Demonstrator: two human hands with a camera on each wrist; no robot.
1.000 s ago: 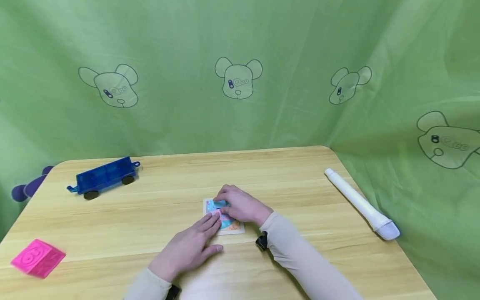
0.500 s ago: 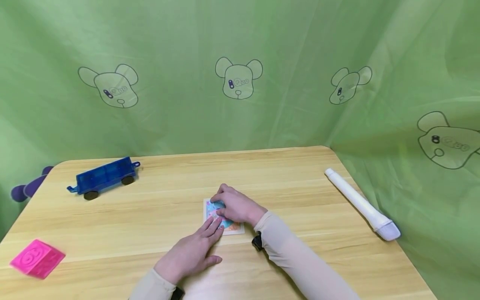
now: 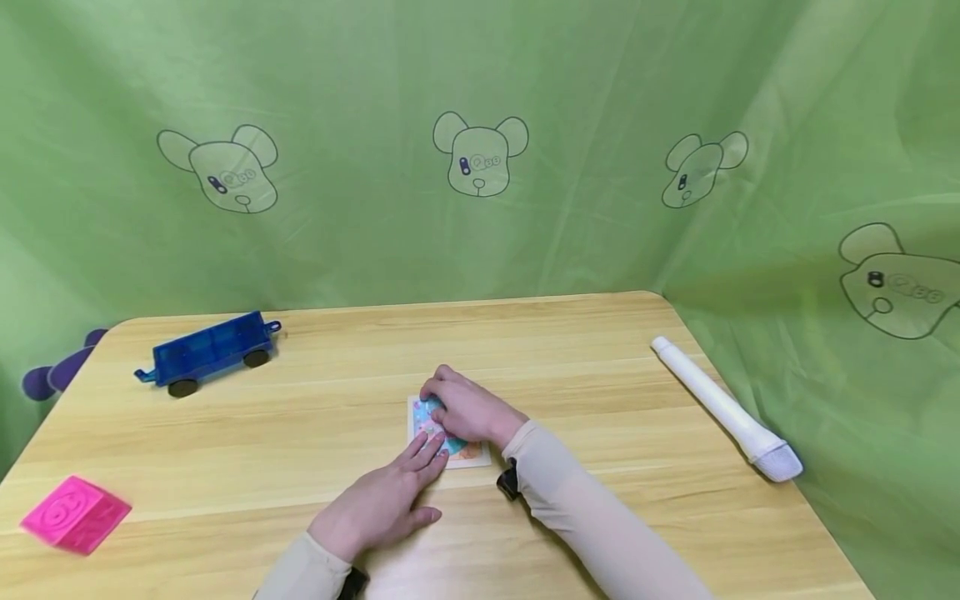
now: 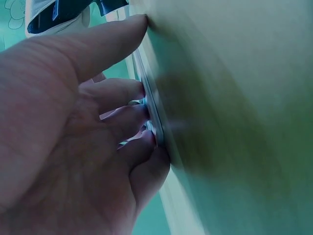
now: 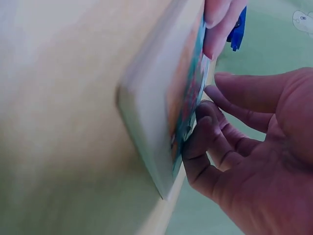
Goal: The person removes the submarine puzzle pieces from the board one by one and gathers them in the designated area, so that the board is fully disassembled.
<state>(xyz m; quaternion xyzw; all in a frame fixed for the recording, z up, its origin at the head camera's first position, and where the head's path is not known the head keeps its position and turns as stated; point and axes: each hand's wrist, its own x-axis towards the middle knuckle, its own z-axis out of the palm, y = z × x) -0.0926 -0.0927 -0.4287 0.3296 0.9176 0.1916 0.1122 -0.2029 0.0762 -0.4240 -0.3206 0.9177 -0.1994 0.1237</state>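
A small square picture board [image 3: 468, 452] with a pale border lies flat on the table, showing a blue, pink and orange picture. My left hand [image 3: 381, 505] rests its fingertips on the board's near left part, fingers extended and thumb spread to the side. Over the upper right of the board, my right hand [image 3: 472, 408] touches the picture with bent fingertips and covers part of it. From the right wrist view, the board's thick pale edge [image 5: 151, 112] shows, and the right thumb stands off the picture. Nothing is visible between thumb and fingers there.
On the wooden table [image 3: 570, 358], a blue toy wagon [image 3: 213, 354] stands at the back left. A pink block [image 3: 77, 515] lies at the front left. Along the right edge lies a white toy microphone [image 3: 723, 407]. Green curtains [image 3: 352, 242] hang behind and beside the table.
My right hand has shifted slightly left over the board. My left hand's fingers have spread a little and sit slightly lower. The board stays in nearly the same place.
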